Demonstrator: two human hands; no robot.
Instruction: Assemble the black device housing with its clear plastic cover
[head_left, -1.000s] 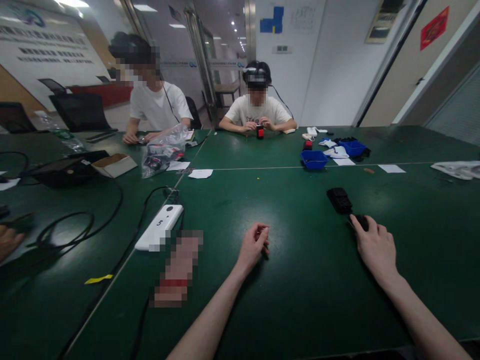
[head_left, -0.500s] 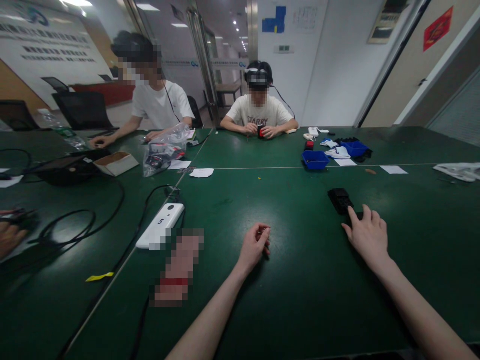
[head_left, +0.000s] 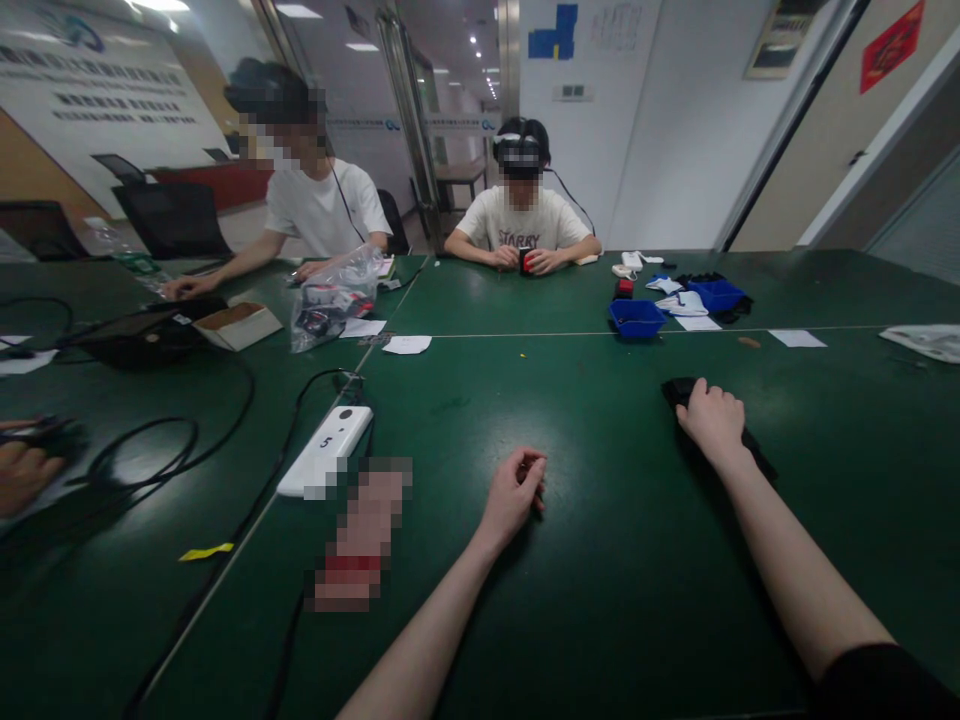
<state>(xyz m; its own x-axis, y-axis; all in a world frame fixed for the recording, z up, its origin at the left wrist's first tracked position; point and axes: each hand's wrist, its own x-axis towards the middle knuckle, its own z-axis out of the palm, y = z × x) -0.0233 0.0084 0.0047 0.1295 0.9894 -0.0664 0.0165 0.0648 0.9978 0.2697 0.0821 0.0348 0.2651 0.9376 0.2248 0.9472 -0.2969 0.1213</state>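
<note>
Black object [head_left: 678,391] reached, unlifted; I can't tell if right hand [head_left: 714,418] grips it or half-curled left hand [head_left: 513,492] holds anything.

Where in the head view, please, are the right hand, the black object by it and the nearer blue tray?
Right hand [head_left: 716,420], head view: back of the hand.
Black object [head_left: 677,390], head view: uncovered far-left end.
Nearer blue tray [head_left: 638,327], head view: outer near wall.

A black case [head_left: 674,391], mostly hidden, is seen right of the frame's centre; a black piece [head_left: 760,457] is glimpsed lower right.
</note>
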